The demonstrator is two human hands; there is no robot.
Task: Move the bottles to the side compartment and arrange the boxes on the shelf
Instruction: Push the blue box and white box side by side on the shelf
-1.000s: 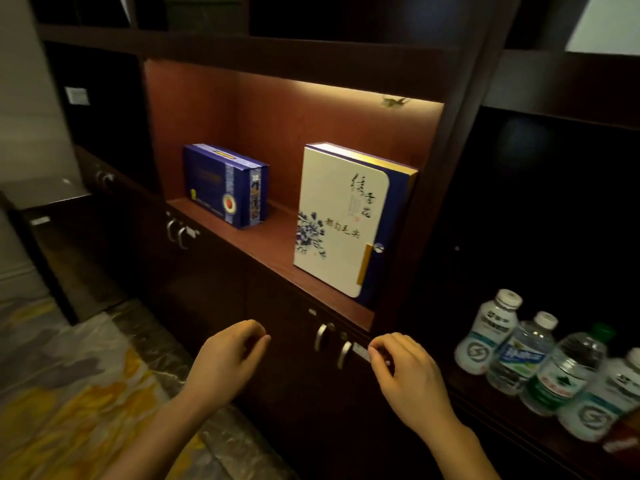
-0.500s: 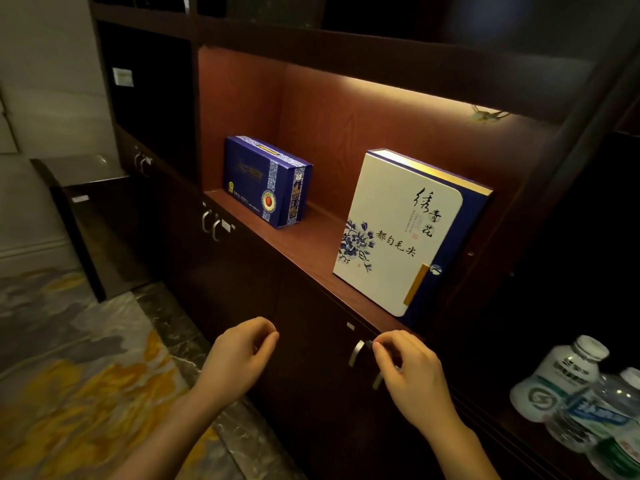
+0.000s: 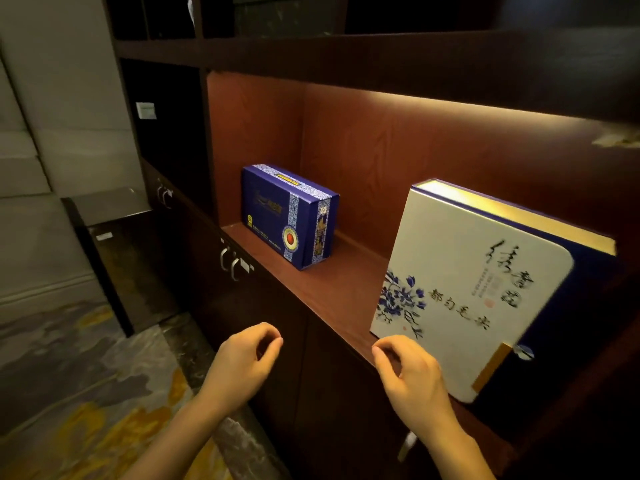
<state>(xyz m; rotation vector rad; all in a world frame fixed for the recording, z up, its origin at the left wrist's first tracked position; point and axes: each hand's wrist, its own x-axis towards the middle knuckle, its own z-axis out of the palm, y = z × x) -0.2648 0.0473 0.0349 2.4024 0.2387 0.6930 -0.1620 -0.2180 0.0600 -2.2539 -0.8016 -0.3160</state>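
Head view. Lit reddish-brown wooden shelf (image 3: 332,292) inside dark cabinet. Far left: small dark-blue rectangular cardboard box (image 3: 289,216), upright. Near right: large white flat box with blue floral print and calligraphy (image 3: 467,289), tilted back. Left hand (image 3: 242,365) before dark cabinet door (image 3: 249,306), fingers loosely curled, holding nothing. Right hand (image 3: 412,372) just below white box's lower left corner, curled, empty; contact with box not discernible. Bottles out of frame.

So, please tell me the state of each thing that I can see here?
Blue box: upright on the shelf, untouched.
White box: upright, leaning back, untouched.
Left hand: empty, fingers curled.
Right hand: empty, near white box.
Cabinet doors: closed.
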